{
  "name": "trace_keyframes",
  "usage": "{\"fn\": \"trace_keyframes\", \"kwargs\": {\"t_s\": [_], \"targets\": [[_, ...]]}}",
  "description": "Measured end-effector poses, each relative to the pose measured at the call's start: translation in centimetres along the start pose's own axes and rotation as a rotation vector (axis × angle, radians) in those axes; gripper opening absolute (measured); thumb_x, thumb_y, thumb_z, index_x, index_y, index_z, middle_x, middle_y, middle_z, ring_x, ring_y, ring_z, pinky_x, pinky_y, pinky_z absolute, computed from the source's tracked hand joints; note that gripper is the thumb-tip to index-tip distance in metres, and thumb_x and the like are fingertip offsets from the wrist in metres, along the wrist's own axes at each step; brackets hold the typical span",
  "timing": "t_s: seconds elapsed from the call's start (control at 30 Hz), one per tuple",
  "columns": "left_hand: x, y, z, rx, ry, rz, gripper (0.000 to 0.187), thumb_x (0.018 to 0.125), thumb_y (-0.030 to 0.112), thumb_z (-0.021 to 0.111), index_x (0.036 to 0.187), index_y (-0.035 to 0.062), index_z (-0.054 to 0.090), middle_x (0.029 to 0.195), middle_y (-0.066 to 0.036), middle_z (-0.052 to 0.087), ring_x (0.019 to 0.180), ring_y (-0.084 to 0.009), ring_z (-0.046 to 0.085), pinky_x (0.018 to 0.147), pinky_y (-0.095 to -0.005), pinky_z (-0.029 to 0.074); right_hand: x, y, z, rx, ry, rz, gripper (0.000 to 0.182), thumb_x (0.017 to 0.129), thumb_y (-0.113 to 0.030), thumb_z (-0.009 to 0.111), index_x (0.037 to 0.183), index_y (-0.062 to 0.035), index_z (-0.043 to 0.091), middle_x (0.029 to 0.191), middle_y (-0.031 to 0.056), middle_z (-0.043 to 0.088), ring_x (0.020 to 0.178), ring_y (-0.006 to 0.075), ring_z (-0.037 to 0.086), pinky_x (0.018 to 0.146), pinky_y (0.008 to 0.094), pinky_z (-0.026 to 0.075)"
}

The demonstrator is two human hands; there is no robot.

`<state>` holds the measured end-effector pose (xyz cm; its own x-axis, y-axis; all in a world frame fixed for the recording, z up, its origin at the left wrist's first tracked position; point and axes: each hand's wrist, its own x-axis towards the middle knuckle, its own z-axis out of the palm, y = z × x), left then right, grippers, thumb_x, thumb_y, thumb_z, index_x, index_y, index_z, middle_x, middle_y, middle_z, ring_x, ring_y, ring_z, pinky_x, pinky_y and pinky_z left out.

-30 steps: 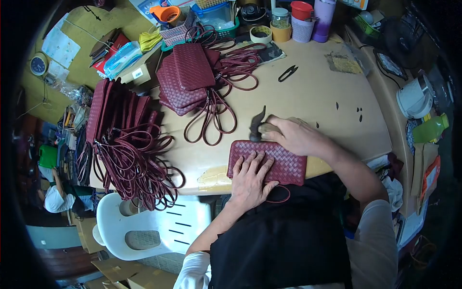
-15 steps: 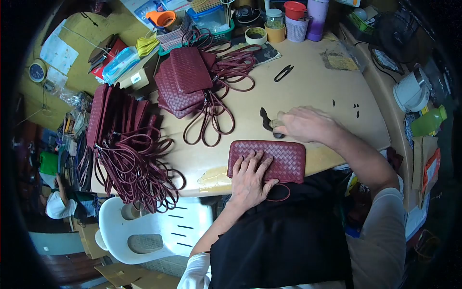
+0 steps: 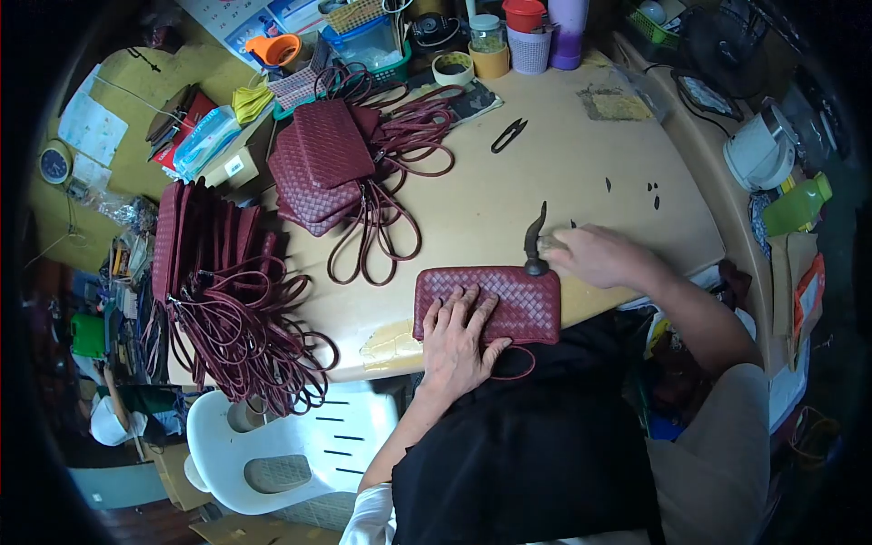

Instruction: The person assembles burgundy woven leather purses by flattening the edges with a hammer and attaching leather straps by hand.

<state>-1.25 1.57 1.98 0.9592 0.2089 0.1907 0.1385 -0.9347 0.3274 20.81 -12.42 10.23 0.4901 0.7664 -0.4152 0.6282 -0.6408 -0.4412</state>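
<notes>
A burgundy woven wallet point(image 3: 516, 313) lies at the table's near edge, with a thin cord loop point(image 3: 518, 365) hanging from its lower side. My left hand point(image 3: 459, 341) rests flat on the wallet's left half, fingers spread. In my right hand point(image 3: 595, 256), slightly blurred, is a hammer point(image 3: 534, 243) with a dark, curved head. The rounded end of the head is over the wallet's upper right edge; whether it touches cannot be told. Most of the handle is hidden by my fingers.
Burgundy pouches with cords are stacked at the back point(image 3: 318, 150) and at the left point(image 3: 173, 236). Small black snips point(image 3: 510, 135) and dark scraps point(image 3: 656, 202) lie on the table. Tape point(image 3: 453, 69) and jars line the back. A white chair point(image 3: 309, 454) stands at left.
My right hand has brought the hammer right and down, from above the table to the wallet's upper right edge, turning its head upright. My left hand stays on the wallet. The view has shifted slightly.
</notes>
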Motion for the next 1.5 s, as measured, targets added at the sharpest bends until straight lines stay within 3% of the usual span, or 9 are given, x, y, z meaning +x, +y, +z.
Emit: {"fn": "trace_keyframes", "kwargs": {"t_s": [0.13, 0.33, 0.7, 0.93, 1.07, 1.17, 1.3, 1.43, 1.5], "targets": [[-0.1, 0.1, 0.0, -0.002, -0.001, -0.001, 0.062, 0.082, 0.049, 0.064, 0.132, 0.0133, 0.054, 0.134, -0.015, 0.050, 0.127, -0.0340, 0.045, 0.109, -0.0493, 0.027, -1.1, 1.9, 2.6, 0.336, 0.483, -0.097, 0.047, 0.098, -0.040, 0.046, 0.106, 0.0045, 0.057, 0.102, 0.0300, 0.061, 0.098, 0.0457, 0.059, 0.084, 0.0496, 0.045], [0.0, 0.1, 0.2, 0.012, 0.012, 0.007, 0.062, 0.083, 0.047, 0.065, 0.133, 0.0133, 0.053, 0.135, -0.015, 0.049, 0.125, -0.0356, 0.044, 0.106, -0.0503, 0.029, -3.0, 4.0, 0.5, -0.063, 0.058, -0.090, 0.042, 0.098, -0.040, 0.048, 0.104, 0.0011, 0.056, 0.095, 0.0276, 0.062, 0.095, 0.0454, 0.058, 0.082, 0.0496, 0.045], [3.2, -6.5, -0.1, -0.140, 0.266, -0.330, 0.033, 0.082, 0.018, 0.070, 0.110, 0.0026, 0.062, 0.103, -0.021, 0.056, 0.094, -0.0393, 0.057, 0.084, -0.0447, 0.046, 5.8, 2.7, 3.1, -0.405, 0.936, -0.246, 0.040, 0.087, -0.022, 0.062, 0.123, -0.0060, 0.053, 0.112, 0.0153, 0.054, 0.109, 0.0329, 0.050, 0.091, 0.0466, 0.041], [2.5, -7.8, 0.7, -0.152, 0.289, -0.343, 0.022, 0.082, 0.021, 0.072, 0.086, 0.0019, 0.063, 0.088, -0.017, 0.057, 0.087, -0.0364, 0.057, 0.078, -0.0435, 0.046, 3.5, -3.9, 9.2, -0.219, 0.460, -0.597, 0.030, 0.087, -0.028, 0.064, 0.104, -0.0035, 0.058, 0.096, 0.0169, 0.059, 0.092, 0.0376, 0.056, 0.080, 0.0452, 0.045], [1.4, -6.9, -1.8, -0.626, 0.113, -0.506, 0.031, 0.087, 0.031, 0.069, 0.098, 0.0033, 0.063, 0.097, -0.014, 0.060, 0.098, -0.0292, 0.059, 0.086, -0.0393, 0.047, 3.7, -1.4, 7.5, -0.058, 0.066, -0.301, 0.030, 0.091, -0.031, 0.062, 0.093, -0.0018, 0.057, 0.084, 0.0121, 0.062, 0.076, 0.0304, 0.060, 0.072, 0.0406, 0.047], [-0.5, -9.1, 3.2, -2.463, -0.015, -0.061, 0.076, 0.088, 0.043, 0.066, 0.148, 0.0159, 0.028, 0.140, -0.007, 0.046, 0.127, -0.0257, 0.047, 0.107, -0.0427, 0.039, 5.2, -0.5, 9.1, 0.575, 0.341, -0.350, 0.031, 0.098, -0.031, 0.055, 0.090, -0.0013, 0.056, 0.078, 0.0062, 0.060, 0.069, 0.0180, 0.057, 0.068, 0.0338, 0.047], [-1.5, -2.6, 1.0, -2.144, -0.114, -0.147, 0.098, 0.091, 0.030, 0.065, 0.154, 0.0193, -0.008, 0.157, -0.007, 0.019, 0.136, -0.0262, 0.038, 0.113, -0.0444, 0.032, 6.2, -5.4, 11.0, 1.031, 0.731, -0.203, 0.029, 0.103, -0.027, 0.046, 0.093, -0.0013, 0.055, 0.081, 0.0014, 0.054, 0.078, 0.0089, 0.050, 0.073, 0.0270, 0.044], [-1.4, -2.0, 0.6, -1.177, 0.567, -0.497, 0.059, 0.093, 0.008, 0.060, 0.144, 0.0018, 0.031, 0.136, -0.010, 0.050, 0.123, -0.0169, 0.049, 0.104, -0.0313, 0.039, 7.4, -5.8, 13.2, 0.890, 0.521, -0.391, 0.025, 0.103, -0.026, 0.045, 0.102, -0.0026, 0.054, 0.082, 0.0024, 0.053, 0.080, 0.0064, 0.049, 0.072, 0.0218, 0.043], [-2.5, -3.6, -3.8, -1.270, 0.551, -0.457, 0.049, 0.096, 0.010, 0.057, 0.140, 0.0018, 0.039, 0.127, -0.007, 0.054, 0.117, -0.0129, 0.051, 0.101, -0.0291, 0.039, 6.8, -5.6, 12.8, 0.912, 0.318, -0.420, 0.023, 0.103, -0.025, 0.046, 0.103, -0.0028, 0.053, 0.081, 0.0025, 0.053, 0.080, 0.0068, 0.050, 0.071, 0.0220, 0.043]]}}
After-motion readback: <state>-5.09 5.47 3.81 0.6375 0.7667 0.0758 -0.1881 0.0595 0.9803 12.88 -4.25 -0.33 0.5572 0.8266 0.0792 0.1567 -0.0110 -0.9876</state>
